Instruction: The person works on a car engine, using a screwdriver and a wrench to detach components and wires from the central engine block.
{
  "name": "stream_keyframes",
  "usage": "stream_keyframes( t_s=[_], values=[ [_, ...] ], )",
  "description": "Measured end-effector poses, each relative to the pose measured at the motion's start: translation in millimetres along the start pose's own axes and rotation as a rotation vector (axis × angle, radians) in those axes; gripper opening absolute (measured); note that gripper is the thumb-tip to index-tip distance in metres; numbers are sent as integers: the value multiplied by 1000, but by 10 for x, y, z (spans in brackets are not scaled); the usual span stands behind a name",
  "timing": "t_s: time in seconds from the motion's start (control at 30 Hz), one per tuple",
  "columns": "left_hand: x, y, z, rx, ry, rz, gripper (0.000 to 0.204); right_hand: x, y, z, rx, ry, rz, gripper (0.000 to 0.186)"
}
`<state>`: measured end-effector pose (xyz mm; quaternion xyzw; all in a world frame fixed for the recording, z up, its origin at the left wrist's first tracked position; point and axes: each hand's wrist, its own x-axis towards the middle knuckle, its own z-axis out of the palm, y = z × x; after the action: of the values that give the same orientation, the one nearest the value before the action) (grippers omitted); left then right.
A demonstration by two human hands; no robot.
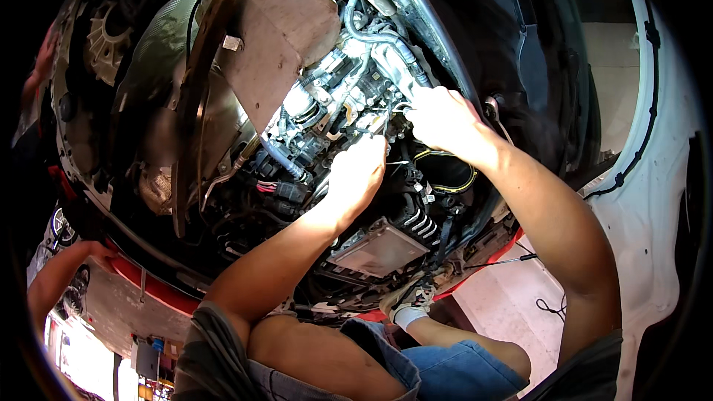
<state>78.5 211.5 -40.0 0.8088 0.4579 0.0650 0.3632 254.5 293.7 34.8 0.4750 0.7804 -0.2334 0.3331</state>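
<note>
1. While the left hand (359, 174) curls nearly closed over the lit engine (338, 96), I cannot tell what, if anything, it pinches.
2. Near a grey hose (405, 51), the right hand (444, 120) is bent nearly closed, any hold hidden.
3. The engine lies between a tan panel (271, 30) and a yellow-rimmed black duct (445, 172).

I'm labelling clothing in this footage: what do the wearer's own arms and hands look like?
The left hand and right hand are ungloved, with no watch or band visible at the wrists. The forearms are bare; the left sleeve and right sleeve are short and dark grey.
</note>
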Motion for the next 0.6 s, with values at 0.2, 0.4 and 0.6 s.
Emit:
stream_keyframes(
  t_s=[0.2,0.4,0.6],
  values=[
    [-28,-84,23,-216,96,50,30,76,-349,-222,79,-57,349,17],
    [-23,-92,-3,19,167,113,44,61,-460,-232,-27,-24,307,13],
    [-17,-124,24,114,207,137,41,57,-466,-250,-82,47,265,15]
  ],
)
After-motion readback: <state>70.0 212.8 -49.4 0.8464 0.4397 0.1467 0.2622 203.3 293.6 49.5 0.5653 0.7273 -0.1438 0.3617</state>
